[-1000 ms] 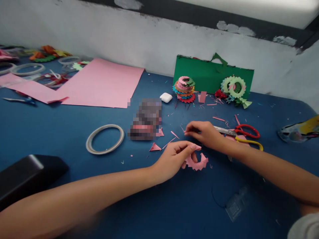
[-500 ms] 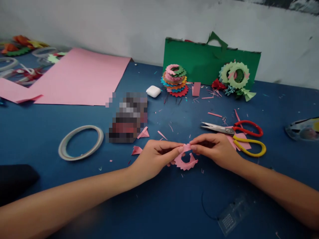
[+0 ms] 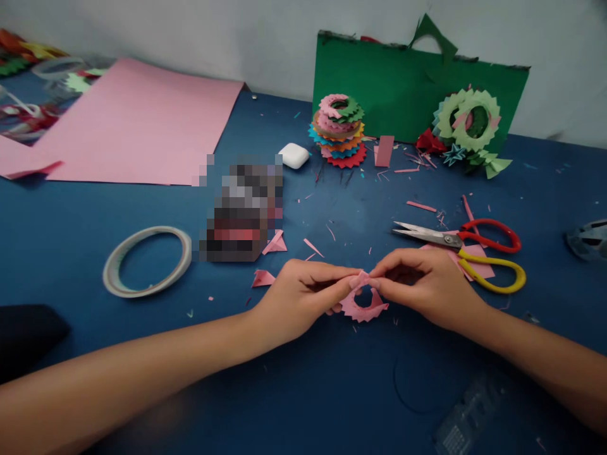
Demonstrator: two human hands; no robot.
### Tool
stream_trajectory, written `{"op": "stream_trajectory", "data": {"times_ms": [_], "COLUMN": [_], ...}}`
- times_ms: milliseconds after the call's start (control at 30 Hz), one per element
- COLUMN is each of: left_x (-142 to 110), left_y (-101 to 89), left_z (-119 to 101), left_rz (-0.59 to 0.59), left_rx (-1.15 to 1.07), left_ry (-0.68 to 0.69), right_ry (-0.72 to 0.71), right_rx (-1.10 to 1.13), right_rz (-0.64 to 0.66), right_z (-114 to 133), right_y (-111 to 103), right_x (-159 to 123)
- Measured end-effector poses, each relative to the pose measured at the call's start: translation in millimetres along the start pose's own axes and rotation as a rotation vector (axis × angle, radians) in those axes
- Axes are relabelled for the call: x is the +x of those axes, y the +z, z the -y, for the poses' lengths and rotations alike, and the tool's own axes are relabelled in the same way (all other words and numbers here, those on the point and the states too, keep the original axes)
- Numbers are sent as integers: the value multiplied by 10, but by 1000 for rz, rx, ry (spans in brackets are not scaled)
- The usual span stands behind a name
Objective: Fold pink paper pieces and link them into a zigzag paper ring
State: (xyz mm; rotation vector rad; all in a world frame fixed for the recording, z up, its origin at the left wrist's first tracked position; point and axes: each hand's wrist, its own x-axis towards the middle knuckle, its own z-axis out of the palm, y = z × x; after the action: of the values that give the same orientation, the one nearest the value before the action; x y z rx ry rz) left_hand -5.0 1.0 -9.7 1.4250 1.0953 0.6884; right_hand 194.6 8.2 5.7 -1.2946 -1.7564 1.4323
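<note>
My left hand [image 3: 303, 300] and my right hand [image 3: 424, 287] meet over the blue table [image 3: 71, 240], both pinching the top of a pink zigzag-edged paper ring [image 3: 363, 306]. The ring's lower arc hangs below my fingertips, just above the table. Red-and-yellow scissors [image 3: 469, 246] lie just behind my right hand. Small pink paper scraps [image 3: 275, 243] are scattered beside my left hand.
A tape ring [image 3: 147, 260] lies to the left, next to a blurred-out object [image 3: 241, 212]. A stack of coloured zigzag rings [image 3: 339, 129], a white case [image 3: 294, 155], a green card [image 3: 403, 95] and a green wreath [image 3: 469, 123] stand at the back. A pink sheet [image 3: 137, 123] is at the far left.
My right hand came back from near the scissors to meet my left hand, and both now pinch the pink ring. The camera tilted down and closer.
</note>
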Motion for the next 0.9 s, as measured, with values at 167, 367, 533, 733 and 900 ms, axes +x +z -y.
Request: {"op": "stream_trajectory", "data": {"times_ms": [167, 367, 533, 733, 900], "left_x": [-2, -17, -21, -5, 8], "left_y": [-20, -12, -4, -6, -10], "left_z": [1, 1, 13, 23, 5], "left_rz": [67, 67, 48, 55, 67], "left_rx": [38, 145, 42, 26, 116], "left_ry": [53, 131, 26, 22, 118], "right_ry": [29, 103, 132, 120, 102], "right_rx": [60, 166, 246, 322, 354], "right_rz": [-8, 9, -7, -3, 6], "right_z": [-27, -65, -93, -110, -111], "right_y": [39, 82, 123, 141, 124], "right_x": [-11, -12, 15, 47, 37]}}
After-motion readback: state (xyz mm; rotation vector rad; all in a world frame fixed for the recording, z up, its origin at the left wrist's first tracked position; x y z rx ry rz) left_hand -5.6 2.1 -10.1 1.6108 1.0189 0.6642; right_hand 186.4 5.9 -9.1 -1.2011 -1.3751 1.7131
